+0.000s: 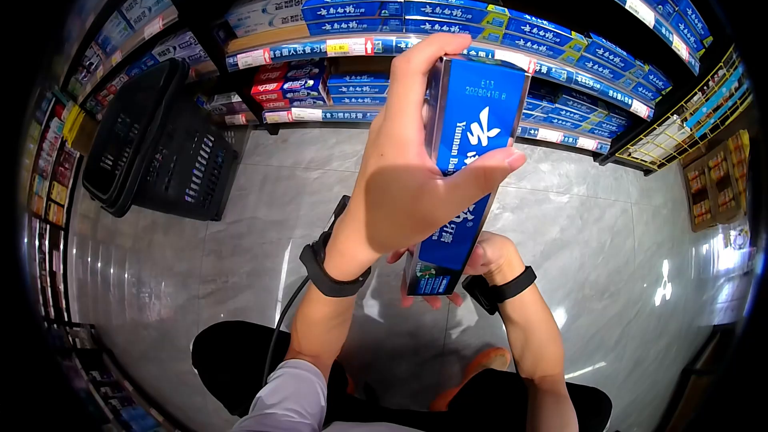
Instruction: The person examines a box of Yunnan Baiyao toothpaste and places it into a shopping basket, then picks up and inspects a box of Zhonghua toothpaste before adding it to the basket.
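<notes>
A long blue toothpaste box (480, 100) with white lettering is held upright before me, slightly tilted, its printed date at the far end. My left hand (396, 172) wraps round its left side, thumb across the front face and fingers over the far end, partly hidden. Lower down, my right hand (494, 256) grips the near end, the thumb side at the right edge and fingertips showing beneath. Black straps circle both wrists. Behind the box, similar blue toothpaste boxes (454, 13) lie stacked on the shelves.
Black shopping baskets (192, 172) stand on the grey tiled floor (248, 248) at the left. Price tags line the shelf edge (304, 50). A yellow wire rack (668, 140) and a carton of small packs (718, 184) stand at the right. My knees are bent below.
</notes>
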The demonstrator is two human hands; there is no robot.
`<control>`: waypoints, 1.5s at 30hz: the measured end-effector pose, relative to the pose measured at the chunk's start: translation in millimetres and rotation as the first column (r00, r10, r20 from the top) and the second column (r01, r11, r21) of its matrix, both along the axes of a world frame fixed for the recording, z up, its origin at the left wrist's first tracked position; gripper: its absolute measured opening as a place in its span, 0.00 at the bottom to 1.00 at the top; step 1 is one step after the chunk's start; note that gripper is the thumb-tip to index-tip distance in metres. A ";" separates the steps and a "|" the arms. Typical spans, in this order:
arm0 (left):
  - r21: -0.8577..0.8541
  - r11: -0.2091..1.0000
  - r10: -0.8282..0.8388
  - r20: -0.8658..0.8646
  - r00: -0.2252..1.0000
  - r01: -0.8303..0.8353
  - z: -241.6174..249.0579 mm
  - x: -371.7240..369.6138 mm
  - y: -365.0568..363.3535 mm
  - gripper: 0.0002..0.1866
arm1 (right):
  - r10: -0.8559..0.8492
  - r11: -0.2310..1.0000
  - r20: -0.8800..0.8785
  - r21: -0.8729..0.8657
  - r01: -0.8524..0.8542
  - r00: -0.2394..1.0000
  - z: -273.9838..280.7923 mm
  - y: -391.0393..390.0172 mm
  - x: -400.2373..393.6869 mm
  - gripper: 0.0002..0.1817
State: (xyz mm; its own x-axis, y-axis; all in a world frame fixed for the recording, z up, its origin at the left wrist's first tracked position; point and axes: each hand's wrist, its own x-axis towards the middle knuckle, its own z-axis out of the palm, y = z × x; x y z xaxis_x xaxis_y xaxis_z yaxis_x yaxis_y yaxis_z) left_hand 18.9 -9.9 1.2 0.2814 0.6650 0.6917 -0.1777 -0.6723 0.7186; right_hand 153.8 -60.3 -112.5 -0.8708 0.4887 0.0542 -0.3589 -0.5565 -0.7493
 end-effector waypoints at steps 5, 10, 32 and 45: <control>-0.026 1.000 0.006 -0.010 1.000 -0.007 -0.3 -0.9 1.0 0.42 | -0.021 1.000 -0.008 -0.016 0.021 1.000 2.2 -1.6 -2.3 0.58; -0.069 0.998 0.009 -0.029 1.000 -0.011 0.2 -0.2 0.5 0.42 | -0.051 0.998 -0.012 -0.031 0.050 0.999 -0.3 -2.2 -0.4 0.58; -0.211 0.975 -0.074 0.004 0.997 0.073 -46.9 17.9 52.9 0.38 | 0.055 0.994 -0.170 -0.083 -0.069 0.984 -58.6 37.8 12.6 0.52; -0.369 0.929 -0.075 -0.116 0.990 0.027 -73.2 16.5 81.2 0.33 | 0.012 0.989 -0.136 -0.142 -0.031 0.991 -74.9 48.9 -1.4 0.53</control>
State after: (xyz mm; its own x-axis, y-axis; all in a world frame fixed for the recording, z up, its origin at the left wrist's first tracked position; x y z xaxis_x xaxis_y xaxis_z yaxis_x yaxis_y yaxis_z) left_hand 35.4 71.3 -72.0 0.3905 0.8472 0.3603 -0.0969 -0.3513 0.9312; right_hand 152.4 -11.4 -187.3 -0.8707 0.4811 0.1022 -0.4377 -0.6632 -0.6071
